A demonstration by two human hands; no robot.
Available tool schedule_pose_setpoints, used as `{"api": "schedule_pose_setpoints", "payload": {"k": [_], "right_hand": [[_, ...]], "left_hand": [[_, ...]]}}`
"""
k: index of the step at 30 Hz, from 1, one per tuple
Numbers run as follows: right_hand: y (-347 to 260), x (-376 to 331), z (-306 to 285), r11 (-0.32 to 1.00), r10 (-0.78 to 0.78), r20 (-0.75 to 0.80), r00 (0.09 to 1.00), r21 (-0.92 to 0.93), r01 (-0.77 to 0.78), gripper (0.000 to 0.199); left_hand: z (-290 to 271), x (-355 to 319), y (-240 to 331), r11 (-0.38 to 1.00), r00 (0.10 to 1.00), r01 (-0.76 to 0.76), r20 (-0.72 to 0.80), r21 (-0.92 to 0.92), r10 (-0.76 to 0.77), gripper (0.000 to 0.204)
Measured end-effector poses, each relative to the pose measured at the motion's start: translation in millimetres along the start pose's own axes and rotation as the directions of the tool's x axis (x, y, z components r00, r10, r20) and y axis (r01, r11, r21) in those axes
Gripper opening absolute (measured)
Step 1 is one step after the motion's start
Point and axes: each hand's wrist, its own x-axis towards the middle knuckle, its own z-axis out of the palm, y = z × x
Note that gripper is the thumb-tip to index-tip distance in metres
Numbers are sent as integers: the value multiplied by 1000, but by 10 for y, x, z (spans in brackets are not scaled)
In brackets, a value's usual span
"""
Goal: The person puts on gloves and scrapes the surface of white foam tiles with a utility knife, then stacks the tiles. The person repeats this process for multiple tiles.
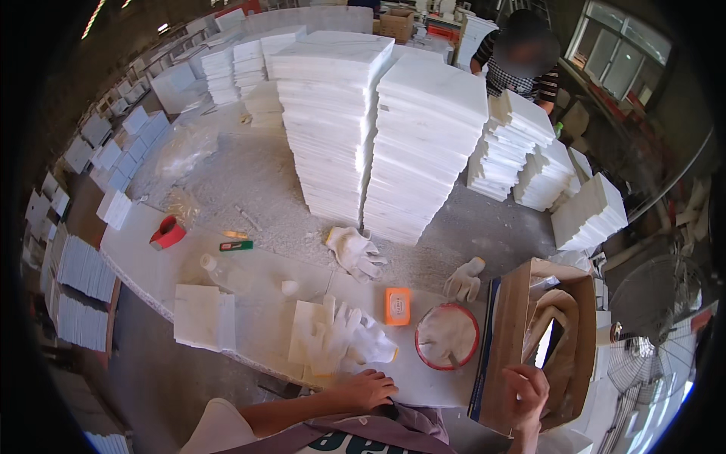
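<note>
My left hand [368, 389] lies at the front edge of the work table [446, 386], palm down, fingers stretched out and a small dark thing partly hidden below them. My right hand [528, 392] is at the near side of an open cardboard box [495, 408], its fingers curled in; what they hold, if anything, is hidden. Just beyond the left hand, white work gloves [344, 333] lie over a white tile. An orange packet [397, 306] and a round red-rimmed container [448, 337] of pale material stand between the gloves and the box.
Tall stacks of white marble-like tiles [427, 144] rise at the back of the table. More gloves [355, 253], a red tape roll [168, 232], a green box cutter [236, 246] and a clear bottle [223, 272] lie about. A co-worker [522, 60] stands behind the right-hand stacks; a fan [643, 325] is at right.
</note>
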Motion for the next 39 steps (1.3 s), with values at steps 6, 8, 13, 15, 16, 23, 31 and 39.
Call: {"api": "schedule_pose_setpoints", "payload": {"k": [6,8,13,15,16,23,31,39], "right_hand": [[-1384,1417,165,695,-719,107,687,143,705,40],[-1875,1611,72,503,-864,129,486,185,845,30],[-2511,1621,180,297,-953,99,288,93,950,28],[-2592,1508,263,292,-956,-12,292,28,956,28],[-2608,1433,290,308,-949,-79,306,-26,951,29],[-2305,488,387,751,-615,-550,565,-188,633,33],[-930,-1053,567,920,-52,325,944,383,-81,25],[-559,-1498,1144,791,100,290,952,557,-253,22]], "left_hand": [[105,59,-287,937,988,143,-1,-320,-151,32],[-65,-103,-267,997,995,56,-78,-46,-59,33],[-252,-238,-326,973,994,-42,-84,228,63,37],[-239,-306,-332,972,995,13,-97,235,10,37],[-224,-302,-333,972,994,36,-110,231,-11,37],[6,-307,-361,966,978,97,-204,239,-48,44],[141,-437,-227,954,900,207,-424,217,-99,43],[148,135,-124,889,917,254,-388,381,-95,51]]}}
